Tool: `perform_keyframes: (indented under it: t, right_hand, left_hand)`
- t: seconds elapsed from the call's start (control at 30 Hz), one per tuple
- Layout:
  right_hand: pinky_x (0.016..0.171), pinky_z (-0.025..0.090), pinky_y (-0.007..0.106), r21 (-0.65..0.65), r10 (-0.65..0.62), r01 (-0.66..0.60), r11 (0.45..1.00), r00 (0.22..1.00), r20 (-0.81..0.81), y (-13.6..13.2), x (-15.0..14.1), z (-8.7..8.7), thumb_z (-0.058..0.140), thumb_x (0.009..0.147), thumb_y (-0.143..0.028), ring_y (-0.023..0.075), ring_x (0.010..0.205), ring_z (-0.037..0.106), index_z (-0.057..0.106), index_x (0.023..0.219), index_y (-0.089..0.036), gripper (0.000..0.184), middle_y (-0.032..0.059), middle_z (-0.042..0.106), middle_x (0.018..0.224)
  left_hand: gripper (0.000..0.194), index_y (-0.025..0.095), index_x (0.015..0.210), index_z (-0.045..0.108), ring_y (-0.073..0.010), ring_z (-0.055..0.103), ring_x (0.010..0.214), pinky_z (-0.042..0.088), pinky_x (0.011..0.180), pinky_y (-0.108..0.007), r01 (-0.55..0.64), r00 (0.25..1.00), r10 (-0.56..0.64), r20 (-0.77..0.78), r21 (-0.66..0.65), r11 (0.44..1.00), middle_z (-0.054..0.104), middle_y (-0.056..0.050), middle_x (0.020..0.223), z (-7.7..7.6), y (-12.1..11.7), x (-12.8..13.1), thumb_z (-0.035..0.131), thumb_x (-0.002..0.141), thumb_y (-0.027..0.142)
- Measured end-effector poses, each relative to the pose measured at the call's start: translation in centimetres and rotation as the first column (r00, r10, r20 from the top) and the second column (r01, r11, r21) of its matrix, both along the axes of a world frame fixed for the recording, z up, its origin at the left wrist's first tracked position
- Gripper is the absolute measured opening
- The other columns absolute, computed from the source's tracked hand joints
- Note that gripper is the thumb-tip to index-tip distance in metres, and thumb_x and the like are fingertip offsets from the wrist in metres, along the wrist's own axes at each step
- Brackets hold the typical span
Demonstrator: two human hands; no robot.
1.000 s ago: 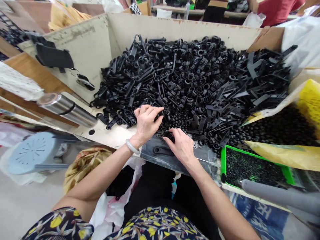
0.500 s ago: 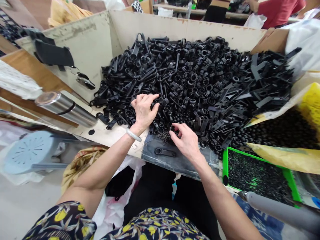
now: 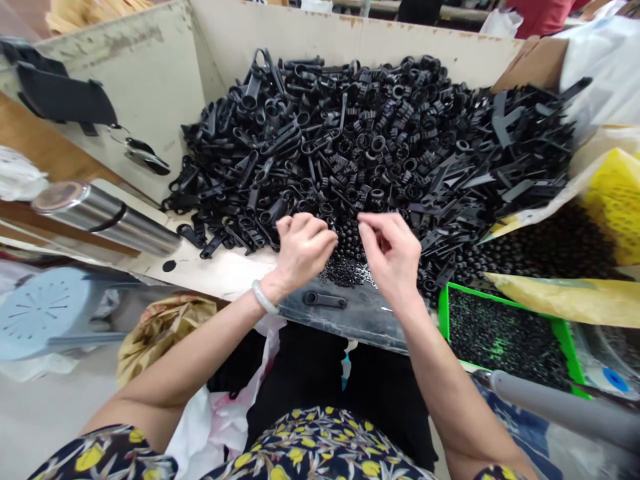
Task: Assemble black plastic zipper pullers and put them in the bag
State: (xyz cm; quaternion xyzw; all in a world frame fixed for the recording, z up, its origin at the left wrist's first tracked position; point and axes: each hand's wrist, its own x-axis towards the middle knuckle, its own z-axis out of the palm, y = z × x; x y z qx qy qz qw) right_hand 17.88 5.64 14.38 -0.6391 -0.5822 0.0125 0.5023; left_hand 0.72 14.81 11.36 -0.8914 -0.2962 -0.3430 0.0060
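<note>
My left hand (image 3: 306, 250) is over the front of the heap, fingers curled and pressed to the thumb; anything inside it is hidden. My right hand (image 3: 394, 257) is bent into a pinch at the heap's front edge, thumb and forefinger together; what they hold, if anything, is too small to make out. Between the hands lie small black balls (image 3: 347, 240), tiny black bits (image 3: 345, 272) and thin silvery pieces (image 3: 367, 275). Below them a single black plastic lever with a ring end (image 3: 325, 301) rests on the dark mat (image 3: 360, 319), touched by neither hand.
Behind the hands rises a heap of black plastic parts (image 3: 300, 143), walled by pale boards (image 3: 280, 33). A steel flask (image 3: 107, 217) lies on the left. To the right are a green tray (image 3: 444, 313) of small black pieces, a yellow bag (image 3: 555, 290) and a grey cylindrical tool (image 3: 545, 400).
My left hand has gone from spread fingers to a closed grip, lower down. My right hand has shifted right and upward, closing into a pinch and uncovering the silvery pieces. The view has tilted slightly.
</note>
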Motion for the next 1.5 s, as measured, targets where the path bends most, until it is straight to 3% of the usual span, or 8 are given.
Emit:
perform_keyframes:
  t: [0.47, 0.73, 0.83, 0.93, 1.03, 1.17, 1.37, 1.5]
  right_hand:
    - [0.076, 0.051, 0.027, -0.348, -0.009, 0.096, 0.933, 0.970, 0.242, -14.4, 2.8, -6.7, 0.054, 0.108, -0.028, 0.0159, 0.084, 0.073, 0.074, 0.110, -0.023, 0.021, 0.0026, 0.076, 0.100]
    - [0.079, 0.053, 0.031, -0.392, -0.078, 0.133, 0.910, 0.985, 0.152, -14.0, 4.1, -6.4, 0.050, 0.108, -0.033, 0.0189, 0.085, 0.071, 0.074, 0.109, -0.023, 0.026, 0.0050, 0.075, 0.101]
    - [0.079, 0.054, 0.032, -0.432, -0.089, 0.146, 0.890, 0.985, 0.150, -14.1, 4.4, -6.4, 0.049, 0.107, -0.034, 0.0198, 0.086, 0.071, 0.074, 0.110, -0.023, 0.026, 0.0056, 0.074, 0.101]
    - [0.079, 0.053, 0.031, -0.454, -0.023, 0.087, 0.886, 0.989, 0.145, -13.1, 4.0, -6.8, 0.049, 0.108, -0.033, 0.0188, 0.087, 0.070, 0.073, 0.112, -0.024, 0.026, 0.0052, 0.074, 0.105]
    - [0.075, 0.049, 0.029, -0.476, 0.025, 0.080, 0.876, 0.977, 0.211, -11.4, 3.4, -7.5, 0.050, 0.108, -0.033, 0.0181, 0.086, 0.069, 0.074, 0.110, -0.024, 0.025, 0.0047, 0.073, 0.105]
    - [0.067, 0.043, 0.030, -0.492, -0.007, 0.207, 0.845, 0.926, 0.378, -9.9, 3.2, -8.4, 0.052, 0.107, -0.036, 0.0189, 0.080, 0.067, 0.073, 0.102, -0.022, 0.026, 0.0054, 0.070, 0.100]
    - [0.069, 0.043, 0.031, -0.483, 0.117, 0.129, 0.866, 0.887, 0.447, -10.0, 3.8, -8.2, 0.052, 0.107, -0.034, 0.0182, 0.079, 0.065, 0.070, 0.097, -0.022, 0.024, 0.0039, 0.067, 0.094]
    - [0.069, 0.045, 0.030, -0.508, 0.143, 0.100, 0.855, 0.897, 0.417, -10.2, 4.0, -7.8, 0.054, 0.106, -0.033, 0.0169, 0.079, 0.065, 0.070, 0.100, -0.023, 0.020, 0.0029, 0.068, 0.097]
  left_hand:
    - [0.017, 0.016, 0.083, 0.068, -0.0325, 0.054, 0.107, 0.036, 0.085, -0.048, 0.083, 0.893, -0.078, -0.444, -0.009, 0.997, 0.066, -0.013, 0.099, -2.7, -1.4, 4.8, 0.059, 0.097, 0.015]
    - [0.012, 0.020, 0.100, 0.075, -0.0281, 0.065, 0.102, 0.041, 0.096, -0.050, 0.127, 0.983, -0.162, -0.084, -0.321, 0.939, 0.076, -0.008, 0.100, -1.4, -2.2, 2.9, 0.064, 0.097, 0.023]
    - [0.014, 0.022, 0.104, 0.076, -0.0221, 0.070, 0.092, 0.049, 0.093, -0.042, 0.201, 0.972, -0.069, 0.225, -0.642, 0.740, 0.079, -0.004, 0.099, -1.0, -4.9, 1.1, 0.070, 0.094, 0.030]
    - [0.028, 0.022, 0.116, 0.075, -0.0210, 0.074, 0.094, 0.056, 0.087, -0.035, 0.396, 0.868, 0.188, 0.460, -0.869, 0.299, 0.080, -0.005, 0.101, -1.3, -8.6, -0.9, 0.075, 0.092, 0.037]
    - [0.031, 0.019, 0.113, 0.077, -0.0173, 0.074, 0.083, 0.057, 0.081, -0.029, 0.538, 0.759, 0.458, 0.463, -0.842, -0.040, 0.081, -0.007, 0.095, -1.7, -11.8, -2.3, 0.080, 0.088, 0.038]
    - [0.030, 0.016, 0.108, 0.079, -0.0152, 0.074, 0.078, 0.056, 0.076, -0.025, 0.634, 0.698, 0.621, 0.357, -0.711, -0.305, 0.082, -0.010, 0.095, -1.5, -13.4, -3.4, 0.082, 0.087, 0.037]
    - [0.031, 0.015, 0.111, 0.079, -0.0162, 0.076, 0.087, 0.056, 0.077, -0.023, 0.628, 0.707, 0.609, 0.359, -0.715, -0.308, 0.082, -0.011, 0.103, -1.6, -13.6, -3.8, 0.082, 0.087, 0.035]
    - [0.031, 0.020, 0.112, 0.078, -0.0229, 0.076, 0.102, 0.058, 0.091, -0.032, 0.527, 0.745, 0.498, 0.444, -0.850, -0.030, 0.081, -0.009, 0.109, -2.6, -14.2, -3.7, 0.083, 0.086, 0.036]
